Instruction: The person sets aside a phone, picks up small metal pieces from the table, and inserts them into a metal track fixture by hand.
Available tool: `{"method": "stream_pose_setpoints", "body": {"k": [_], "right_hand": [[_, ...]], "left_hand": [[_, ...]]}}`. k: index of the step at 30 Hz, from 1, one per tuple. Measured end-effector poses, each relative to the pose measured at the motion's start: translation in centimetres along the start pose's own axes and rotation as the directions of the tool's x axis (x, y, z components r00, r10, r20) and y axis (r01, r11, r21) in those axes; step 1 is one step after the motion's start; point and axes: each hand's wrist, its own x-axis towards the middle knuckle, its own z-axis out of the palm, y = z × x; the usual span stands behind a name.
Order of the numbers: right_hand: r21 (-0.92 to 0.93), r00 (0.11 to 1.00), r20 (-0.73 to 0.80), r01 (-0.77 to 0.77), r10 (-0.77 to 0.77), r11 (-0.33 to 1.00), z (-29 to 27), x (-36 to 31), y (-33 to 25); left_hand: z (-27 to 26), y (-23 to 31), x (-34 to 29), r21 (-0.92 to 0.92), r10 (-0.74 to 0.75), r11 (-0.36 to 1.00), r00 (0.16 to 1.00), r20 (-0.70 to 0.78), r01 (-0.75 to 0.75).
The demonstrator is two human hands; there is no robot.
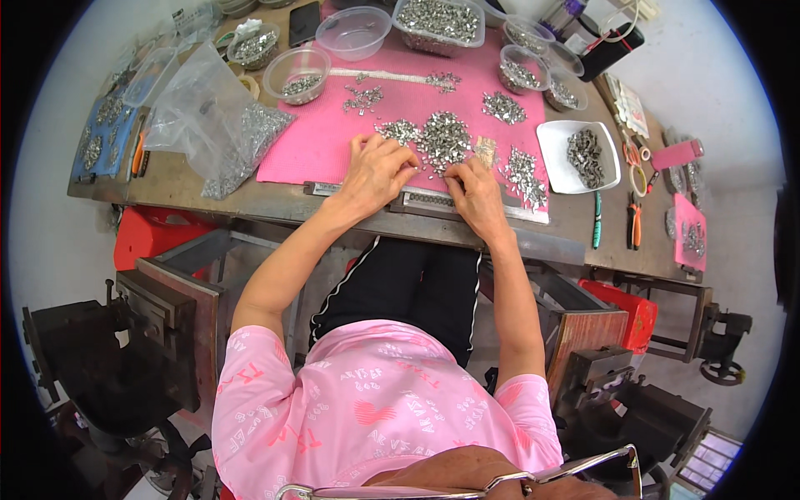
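My left hand (377, 173) rests over the pink mat's front part, thumb and fingers drawn together at the edge of the small piles. Something tiny and bright shows at its fingertips, too small to name. Close by on the right, my right hand (481, 198) has its fingers pinched beside the metal jig bar (427, 202); what they hold, if anything, is hidden. Just beyond both hands lies a heap of small shiny metal pieces (444, 140), with a smaller pile (398, 131) to its left. The bar lies along the table's front edge.
The pink mat (304, 158) carries further piles (523, 177). A white dish (546, 137) of darker metal parts stands right, near orange-handled pliers (636, 223). A clear bag (250, 137) of pieces lies left. Plastic tubs (354, 37) line the back.
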Motion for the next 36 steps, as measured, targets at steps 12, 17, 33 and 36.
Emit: {"method": "stream_pose_setpoints", "body": {"k": [12,17,33,36], "right_hand": [[0.11,0.982,0.053,-0.187,0.182,0.976,-0.4,0.0,-1.4],[0.117,0.988,0.052,-0.148,0.143,0.982,-0.6,-0.2,-1.0],[0.102,0.976,0.016,-0.217,0.216,0.971,0.3,0.0,-1.0],[0.08,0.983,-0.014,-0.179,0.18,0.981,0.6,-0.1,-0.8]], "left_hand": [[1.1,-1.5,0.9,0.033,0.046,0.998,0.995,0.092,-0.049],[1.2,-1.9,0.5,0.011,0.07,0.997,0.993,0.092,-0.071],[0.6,-2.6,1.4,0.022,0.134,0.99,0.981,0.139,-0.138],[0.5,-2.6,1.5,-0.01,0.13,0.991,0.977,0.169,-0.13]]}}
